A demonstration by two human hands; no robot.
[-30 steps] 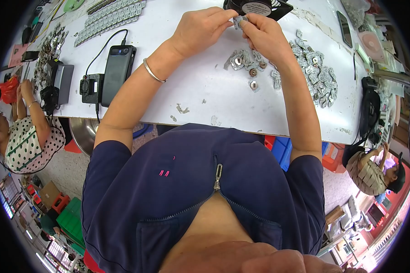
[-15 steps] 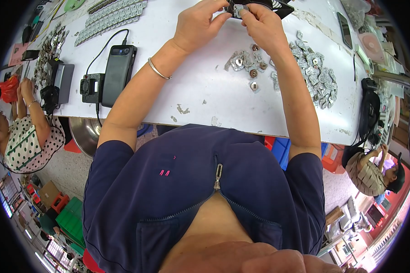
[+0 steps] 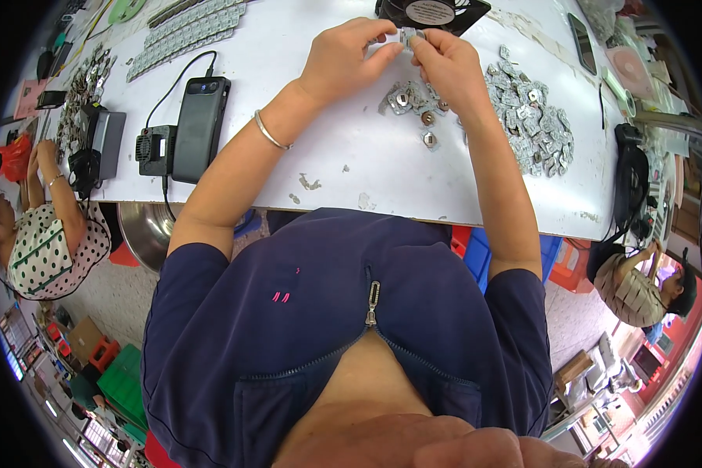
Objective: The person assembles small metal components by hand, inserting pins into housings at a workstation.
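My right hand [image 3: 451, 69] pinches a small silvery metal part [image 3: 407, 36] between thumb and fingers, just in front of a black fan [image 3: 431, 11]. My left hand [image 3: 347, 61] is curled beside it, with thumb and forefinger tips close to the part's left end. A greyish bit shows among the left fingers, too small to make out. Under my right wrist lies a loose group of small metal parts [image 3: 402, 99], some with round brown or silver centres. A larger heap of similar parts [image 3: 534, 125] lies right of my right forearm.
On the white table [image 3: 327, 171], a black phone-shaped device [image 3: 200, 129] with a cable lies left, beside a small black box [image 3: 155, 150]. Rows of joined metal parts [image 3: 191, 37] lie far left. A phone [image 3: 582, 44] rests far right. Other people sit at both sides.
Both hands have come slightly toward me, away from the fan, with the metal part still in the right fingers. More of the fan shows now. The left fingertips have parted a little from the part.
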